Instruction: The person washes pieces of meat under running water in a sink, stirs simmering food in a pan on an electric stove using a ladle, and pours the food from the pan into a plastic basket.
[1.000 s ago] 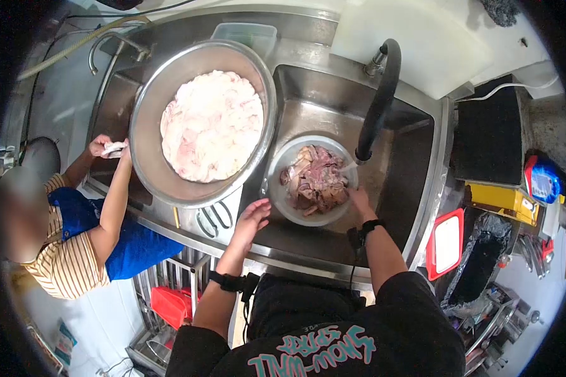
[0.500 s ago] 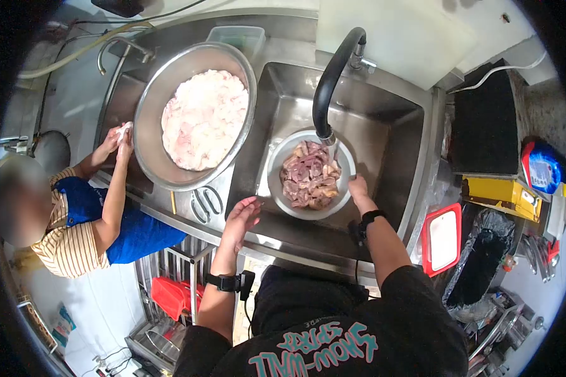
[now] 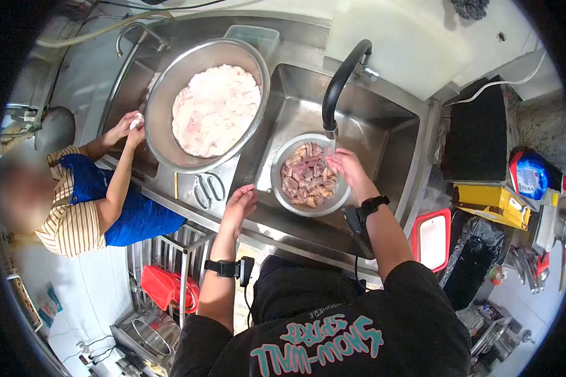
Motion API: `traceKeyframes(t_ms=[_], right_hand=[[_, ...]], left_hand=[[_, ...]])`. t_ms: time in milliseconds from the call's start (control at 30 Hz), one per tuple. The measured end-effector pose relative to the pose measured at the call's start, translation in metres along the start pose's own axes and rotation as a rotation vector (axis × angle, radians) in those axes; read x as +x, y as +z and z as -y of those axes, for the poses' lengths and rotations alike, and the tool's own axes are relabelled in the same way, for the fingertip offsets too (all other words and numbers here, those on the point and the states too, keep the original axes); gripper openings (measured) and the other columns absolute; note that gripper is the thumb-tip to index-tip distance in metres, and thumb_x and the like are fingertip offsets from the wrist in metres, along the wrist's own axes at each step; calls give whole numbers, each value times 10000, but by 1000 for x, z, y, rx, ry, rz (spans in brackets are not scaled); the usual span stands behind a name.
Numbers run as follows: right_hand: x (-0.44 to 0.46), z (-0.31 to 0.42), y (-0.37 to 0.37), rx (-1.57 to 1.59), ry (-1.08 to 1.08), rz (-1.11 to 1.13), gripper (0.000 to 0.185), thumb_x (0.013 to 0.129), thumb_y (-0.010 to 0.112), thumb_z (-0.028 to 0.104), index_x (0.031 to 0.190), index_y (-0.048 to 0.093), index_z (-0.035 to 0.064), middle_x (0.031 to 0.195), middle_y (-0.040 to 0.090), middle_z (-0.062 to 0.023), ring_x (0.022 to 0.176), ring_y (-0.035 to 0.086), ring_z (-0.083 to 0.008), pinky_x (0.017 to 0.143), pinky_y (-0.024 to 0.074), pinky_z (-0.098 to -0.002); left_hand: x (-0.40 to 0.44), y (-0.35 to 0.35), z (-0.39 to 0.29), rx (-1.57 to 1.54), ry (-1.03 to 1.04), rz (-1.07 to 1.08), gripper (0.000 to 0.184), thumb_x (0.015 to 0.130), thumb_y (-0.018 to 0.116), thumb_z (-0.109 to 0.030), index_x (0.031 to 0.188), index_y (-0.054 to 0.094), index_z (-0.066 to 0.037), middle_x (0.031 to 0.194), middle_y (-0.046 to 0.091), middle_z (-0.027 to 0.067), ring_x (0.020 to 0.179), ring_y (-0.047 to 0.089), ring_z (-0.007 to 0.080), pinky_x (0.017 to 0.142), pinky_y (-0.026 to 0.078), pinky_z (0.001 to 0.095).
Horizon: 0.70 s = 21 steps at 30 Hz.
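A grey bowl (image 3: pixel 281 196) stands in the right-hand sink basin with cut pieces of dark, raw-looking meat (image 3: pixel 308 173) in it. My right hand (image 3: pixel 347 166) is over the bowl's right side, just below the faucet spout, with its fingers spread and nothing visible in them. At the front edge of the basin, left of the bowl, my left hand (image 3: pixel 240 205) hovers with loosely bent fingers and nothing visible in it. A black curved faucet (image 3: pixel 339 85) hangs above the bowl. Whether water is running is hard to make out.
A large metal bowl (image 3: pixel 262 119) of pale meat (image 3: pixel 217 110) rests on the sink's left side. Scissors (image 3: pixel 209 190) lie in front of it. A co-worker (image 3: pixel 100 201) stands at the left basin, holding something white. A red-rimmed container (image 3: pixel 432 239) is at the right.
My right hand has left the bowl's right rim and moved up and left over the meat. My left hand stays near the sink edge. The view has shifted slightly.
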State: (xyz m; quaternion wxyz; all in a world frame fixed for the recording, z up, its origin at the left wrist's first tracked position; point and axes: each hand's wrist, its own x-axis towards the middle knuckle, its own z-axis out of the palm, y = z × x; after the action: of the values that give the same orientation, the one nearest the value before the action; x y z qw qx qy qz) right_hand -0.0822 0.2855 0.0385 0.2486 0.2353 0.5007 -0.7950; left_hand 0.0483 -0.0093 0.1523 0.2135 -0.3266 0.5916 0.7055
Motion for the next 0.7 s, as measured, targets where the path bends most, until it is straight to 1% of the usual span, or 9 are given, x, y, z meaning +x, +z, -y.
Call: traceKeyframes(t_ms=[133,233,300,333,433,467,567,600,700], right_hand=[[-2,8,10,-1,-13,57,211,816,456,-23,1015,471,-93,957,544,-165,890,563,-244,875,460,-303],[6,-4,3,-39,14,4,168,815,473,2,949,528,-82,907,574,-156,869,576,-208,812,478,-282],[25,-32,-9,-342,27,-64,208,772,514,9,966,558,-53,896,599,-116,855,583,-212,781,471,-290],[31,-49,-15,-490,41,-100,233,750,534,12,974,573,-38,890,612,-96,849,587,-214,766,468,-294],[53,-96,-29,-1147,-217,-115,272,725,572,65,992,581,10,887,623,-103,842,593,-246,768,460,-326],[76,-120,-45,-1175,-487,-95,323,704,613,111,1023,581,70,902,614,-125,845,586,-271,763,449,-344],[79,-136,-37,-1424,-641,-44,306,681,632,117,980,580,75,925,603,-143,863,581,-274,756,447,-353],[81,-142,-33,-1338,-343,-99,274,654,662,106,902,560,52,920,594,-126,859,571,-276,743,445,-348],[60,-150,-39,-1191,-408,-271,254,635,678,79,846,539,53,842,588,-96,789,578,-259,710,453,-334]], left_hand=[[-1,-1,-1,-17,3,14,292,882,445,-214,1153,465,-110,1137,520,67,1044,485,176,874,383,306],[-1,-4,0,-27,10,2,294,881,446,-212,1154,465,-106,1132,519,69,1041,488,177,873,384,307],[-3,-4,-1,-31,19,1,295,881,448,-211,1154,465,-104,1127,521,67,1037,490,174,870,385,307],[-6,-3,-2,-43,17,-13,279,884,458,-211,1140,480,-103,1064,551,17,978,509,119,814,397,263],[-10,-6,2,-47,10,-11,282,884,461,-220,1141,480,-104,1083,547,19,980,510,121,831,391,270],[-11,-9,6,-71,11,-13,288,884,463,-228,1143,478,-103,1093,545,27,983,510,123,839,390,275],[-14,-19,11,-80,-14,-26,289,883,467,-227,1142,478,-99,1092,546,33,981,511,126,840,391,277],[-15,-22,12,-73,-19,-39,290,880,471,-226,1140,482,-98,1084,549,35,974,513,126,843,390,278],[-12,-37,19,-69,-14,-49,296,873,476,-214,1143,472,-91,1099,536,55,997,514,162,834,402,293]])
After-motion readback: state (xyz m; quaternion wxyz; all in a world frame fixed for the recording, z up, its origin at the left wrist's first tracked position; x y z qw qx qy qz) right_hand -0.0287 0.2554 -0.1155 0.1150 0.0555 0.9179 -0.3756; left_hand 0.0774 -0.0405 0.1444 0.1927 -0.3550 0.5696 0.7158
